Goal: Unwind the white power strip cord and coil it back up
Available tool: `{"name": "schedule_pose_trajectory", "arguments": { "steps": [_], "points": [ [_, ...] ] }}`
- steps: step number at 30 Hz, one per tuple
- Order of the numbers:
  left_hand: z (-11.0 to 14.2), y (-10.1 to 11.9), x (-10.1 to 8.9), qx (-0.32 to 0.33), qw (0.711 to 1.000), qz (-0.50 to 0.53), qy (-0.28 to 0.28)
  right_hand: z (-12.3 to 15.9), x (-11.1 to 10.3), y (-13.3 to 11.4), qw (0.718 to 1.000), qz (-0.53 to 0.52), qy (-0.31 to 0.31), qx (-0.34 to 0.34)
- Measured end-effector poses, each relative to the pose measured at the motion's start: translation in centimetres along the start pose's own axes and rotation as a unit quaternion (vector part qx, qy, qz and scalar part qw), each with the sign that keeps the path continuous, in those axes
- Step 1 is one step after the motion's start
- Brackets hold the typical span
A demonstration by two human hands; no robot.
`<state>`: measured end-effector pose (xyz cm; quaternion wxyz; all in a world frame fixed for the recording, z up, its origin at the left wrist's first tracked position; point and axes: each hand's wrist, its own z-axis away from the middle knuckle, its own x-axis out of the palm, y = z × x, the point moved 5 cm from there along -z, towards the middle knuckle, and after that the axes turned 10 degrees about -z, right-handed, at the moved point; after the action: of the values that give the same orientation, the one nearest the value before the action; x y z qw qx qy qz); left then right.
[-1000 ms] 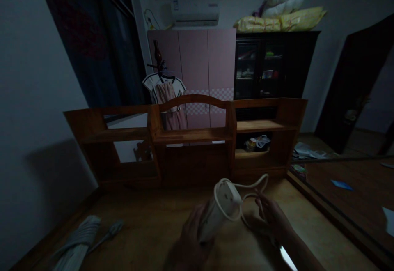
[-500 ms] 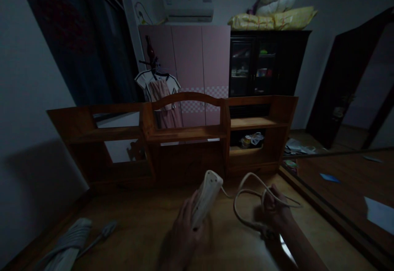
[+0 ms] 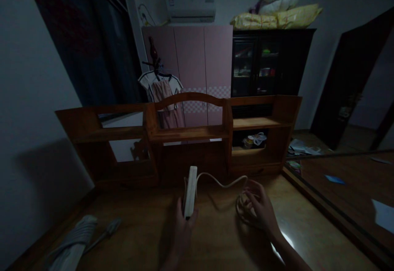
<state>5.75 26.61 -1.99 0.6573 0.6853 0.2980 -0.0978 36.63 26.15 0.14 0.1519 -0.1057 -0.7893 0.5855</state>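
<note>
A white power strip [image 3: 191, 191] is tilted up over the desk, its narrow side facing me, with my left hand [image 3: 184, 226] closed around its lower end. From the strip a pale cord [image 3: 220, 184] runs in a slack wave to the right. My right hand [image 3: 257, 203] grips that cord, fingers bent round it, while loose coils [image 3: 243, 213] hang just under and beside the fingers. The cord's plug is not distinguishable. At the lower left lies a second power strip [image 3: 72, 250] wrapped in its own grey cord [image 3: 80, 230], its plug [image 3: 113, 226] pointing right.
Beyond my hands a wooden shelf unit [image 3: 191, 133] spans the back of the wooden desk [image 3: 215, 238]. A raised edge [image 3: 326, 217] runs along the right side. Farther right, a brown surface [image 3: 347, 193] carries a blue card [image 3: 335, 179] and white paper [image 3: 383, 215].
My left hand has turned the power strip more upright and moved it slightly left. My right hand has shifted left, and the cord's wide loops are now gathered into smaller coils beneath it.
</note>
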Motion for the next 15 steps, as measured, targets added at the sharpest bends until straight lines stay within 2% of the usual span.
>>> {"name": "schedule_pose_trajectory", "arguments": {
  "steps": [3,6,8,11,13,15],
  "points": [
    [0.2,0.4,0.0,0.023,1.0,0.008,0.014,1.1,0.7,-1.8,0.989,0.104,-0.004,-0.107],
    [0.6,1.0,0.3,0.067,0.997,0.025,0.016,2.5,2.7,-2.2,0.962,0.19,-0.078,-0.181],
    [1.0,1.7,0.3,0.118,0.993,0.027,0.01,3.3,4.3,-1.9,0.949,0.206,-0.14,-0.193],
    [2.0,2.7,0.0,0.208,0.978,-0.008,-0.01,4.4,6.2,-1.9,0.945,0.187,-0.205,-0.171],
    [2.8,3.2,-0.3,0.278,0.959,-0.054,-0.017,4.9,6.7,-2.0,0.947,0.176,-0.216,-0.16],
    [3.7,3.7,-0.5,0.367,0.924,-0.109,-0.023,5.2,6.2,-2.3,0.945,0.185,-0.193,-0.186]
  ]
}}
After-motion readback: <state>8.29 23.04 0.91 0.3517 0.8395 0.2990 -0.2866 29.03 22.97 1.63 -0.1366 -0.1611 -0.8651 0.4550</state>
